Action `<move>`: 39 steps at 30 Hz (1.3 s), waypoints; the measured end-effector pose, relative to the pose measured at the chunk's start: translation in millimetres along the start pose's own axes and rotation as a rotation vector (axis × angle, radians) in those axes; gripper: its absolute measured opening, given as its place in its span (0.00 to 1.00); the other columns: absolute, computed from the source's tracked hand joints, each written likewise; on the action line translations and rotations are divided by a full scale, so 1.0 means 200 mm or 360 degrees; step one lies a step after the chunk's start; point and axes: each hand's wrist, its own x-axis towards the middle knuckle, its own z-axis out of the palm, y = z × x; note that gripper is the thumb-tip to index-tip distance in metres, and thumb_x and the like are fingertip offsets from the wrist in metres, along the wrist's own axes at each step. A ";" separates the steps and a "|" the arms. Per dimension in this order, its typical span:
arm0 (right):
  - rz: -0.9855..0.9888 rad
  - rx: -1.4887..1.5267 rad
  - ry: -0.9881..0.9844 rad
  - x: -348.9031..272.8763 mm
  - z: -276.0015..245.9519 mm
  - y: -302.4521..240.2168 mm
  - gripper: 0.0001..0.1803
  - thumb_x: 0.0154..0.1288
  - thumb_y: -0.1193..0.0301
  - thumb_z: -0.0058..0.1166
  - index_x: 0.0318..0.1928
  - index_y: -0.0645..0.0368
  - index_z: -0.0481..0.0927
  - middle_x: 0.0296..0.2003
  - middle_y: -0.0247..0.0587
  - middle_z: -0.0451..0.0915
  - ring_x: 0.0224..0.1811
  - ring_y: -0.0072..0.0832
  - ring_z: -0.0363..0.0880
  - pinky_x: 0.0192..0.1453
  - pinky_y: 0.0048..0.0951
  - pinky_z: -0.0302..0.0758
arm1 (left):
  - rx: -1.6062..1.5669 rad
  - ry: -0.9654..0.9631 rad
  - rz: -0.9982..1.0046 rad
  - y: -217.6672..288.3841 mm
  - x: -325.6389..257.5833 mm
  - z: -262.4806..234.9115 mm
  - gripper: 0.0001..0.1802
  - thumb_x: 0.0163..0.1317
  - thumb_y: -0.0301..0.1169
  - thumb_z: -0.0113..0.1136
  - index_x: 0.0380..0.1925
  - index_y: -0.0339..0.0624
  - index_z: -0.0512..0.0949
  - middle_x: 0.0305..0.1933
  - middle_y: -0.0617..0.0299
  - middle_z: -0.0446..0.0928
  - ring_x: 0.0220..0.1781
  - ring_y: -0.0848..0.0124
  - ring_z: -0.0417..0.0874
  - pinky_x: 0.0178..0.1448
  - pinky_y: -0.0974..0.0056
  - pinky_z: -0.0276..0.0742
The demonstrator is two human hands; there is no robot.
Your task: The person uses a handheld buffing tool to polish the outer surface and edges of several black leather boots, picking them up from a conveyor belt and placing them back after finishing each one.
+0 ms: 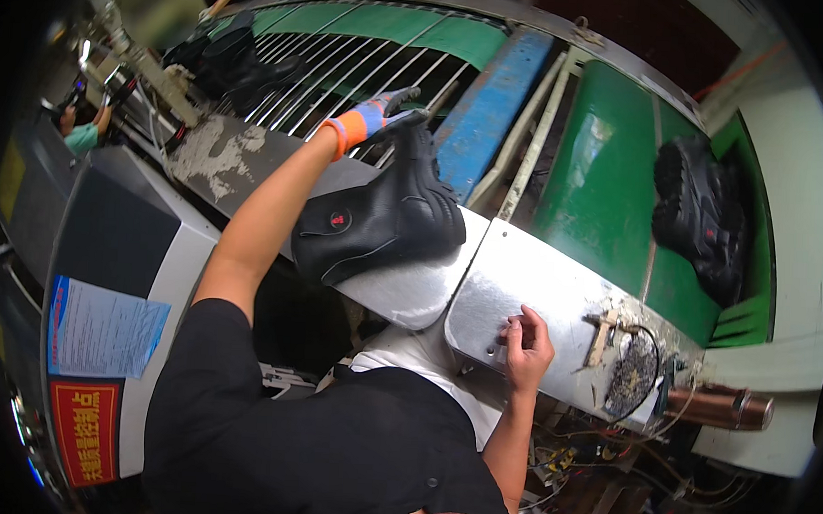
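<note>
A tall black boot [386, 215] with a small red mark lies on its side on the metal work plate [419, 289], its shaft toward me and its toe pointing away. My left hand [381, 113], in a grey and purple glove with an orange cuff, is at the boot's toe. Its upper fingers stretch out past the toe, and the lower part of the hand seems to touch it. Bare and loosely bent, my right hand [529, 349] hovers by the second metal plate [511, 280], with a gap between thumb and fingers and nothing visible in them.
More black boots [241, 61] stand on the barred rack at the far left. A black boot [698, 214] lies on the green belt [599, 164] at right. A blue beam [492, 104] runs between. A copper-coloured cylinder [722, 408] and loose cables are at lower right.
</note>
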 end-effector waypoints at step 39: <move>-0.0244 -0.1548 0.0845 -0.27 -0.93 0.39 0.26 0.66 0.68 0.41 0.62 0.69 0.71 0.56 0.53 0.75 0.58 0.40 0.73 0.62 0.39 0.68 | -0.0340 0.0450 0.1524 0.97 -0.62 -0.11 0.42 0.41 0.40 0.79 0.60 0.42 0.74 0.48 0.54 0.80 0.50 0.58 0.81 0.55 0.59 0.77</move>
